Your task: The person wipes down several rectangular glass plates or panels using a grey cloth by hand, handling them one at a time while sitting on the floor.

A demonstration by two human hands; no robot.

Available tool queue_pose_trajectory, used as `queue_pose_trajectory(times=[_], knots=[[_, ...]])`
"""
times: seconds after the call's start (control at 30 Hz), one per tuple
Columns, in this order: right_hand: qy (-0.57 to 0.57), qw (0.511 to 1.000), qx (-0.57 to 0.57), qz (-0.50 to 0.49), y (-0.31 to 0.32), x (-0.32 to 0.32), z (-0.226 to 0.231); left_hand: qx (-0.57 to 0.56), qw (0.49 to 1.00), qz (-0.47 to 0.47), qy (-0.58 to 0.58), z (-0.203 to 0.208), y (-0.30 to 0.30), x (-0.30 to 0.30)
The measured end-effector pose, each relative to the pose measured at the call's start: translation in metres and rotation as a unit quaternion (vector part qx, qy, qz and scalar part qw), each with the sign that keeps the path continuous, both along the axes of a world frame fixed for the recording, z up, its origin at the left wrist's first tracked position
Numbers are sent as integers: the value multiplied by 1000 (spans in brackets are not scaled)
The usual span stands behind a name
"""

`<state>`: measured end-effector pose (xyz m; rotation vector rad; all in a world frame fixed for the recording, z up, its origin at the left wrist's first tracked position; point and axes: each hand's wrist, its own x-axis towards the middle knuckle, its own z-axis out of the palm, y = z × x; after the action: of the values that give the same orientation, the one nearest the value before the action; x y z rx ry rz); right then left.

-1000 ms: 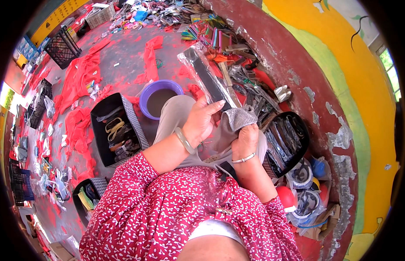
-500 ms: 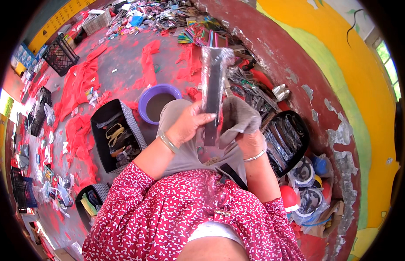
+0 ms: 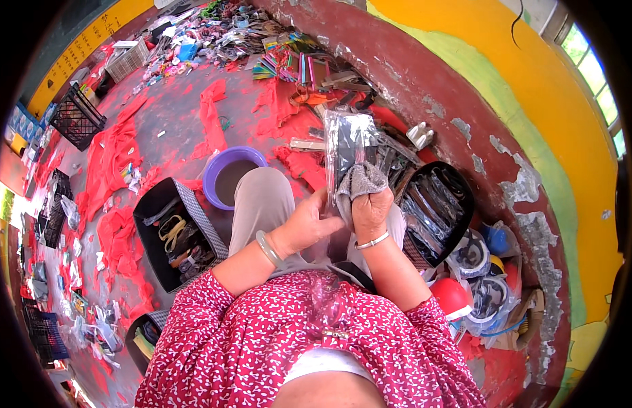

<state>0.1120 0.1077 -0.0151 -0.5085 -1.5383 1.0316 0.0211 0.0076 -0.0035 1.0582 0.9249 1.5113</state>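
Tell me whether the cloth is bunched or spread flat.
Bunched: the cloth sits in crumpled folds at the right hand, with no part laid out flat.

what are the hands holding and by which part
The left hand holds the plastic-wrapped dark strip near its lower end; the right hand grips the grey cloth by its bunched lower part.

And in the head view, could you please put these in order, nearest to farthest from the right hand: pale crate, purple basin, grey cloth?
1. Grey cloth: held in the right hand itself.
2. Purple basin: on the floor, to that hand's left.
3. Pale crate: far off, toward the picture's upper left.
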Motion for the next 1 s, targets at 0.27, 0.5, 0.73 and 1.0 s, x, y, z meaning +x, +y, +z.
queue_pose_trajectory(times=[0.27, 0.5, 0.73, 1.0], knots=[[-177, 961, 204, -50, -7, 9, 20, 3, 981, 125, -150, 17, 11, -22], [-8, 992, -76, 104, -7, 4, 7, 42, 967, 172, -185, 31, 12, -15], [141, 887, -296, 326, 10, 17, 22, 72, 959, 252, 108, 32, 6, -27], [173, 907, -228, 307, -2, -1, 30, 68, 965, 207, 144, 12, 9, -18]])
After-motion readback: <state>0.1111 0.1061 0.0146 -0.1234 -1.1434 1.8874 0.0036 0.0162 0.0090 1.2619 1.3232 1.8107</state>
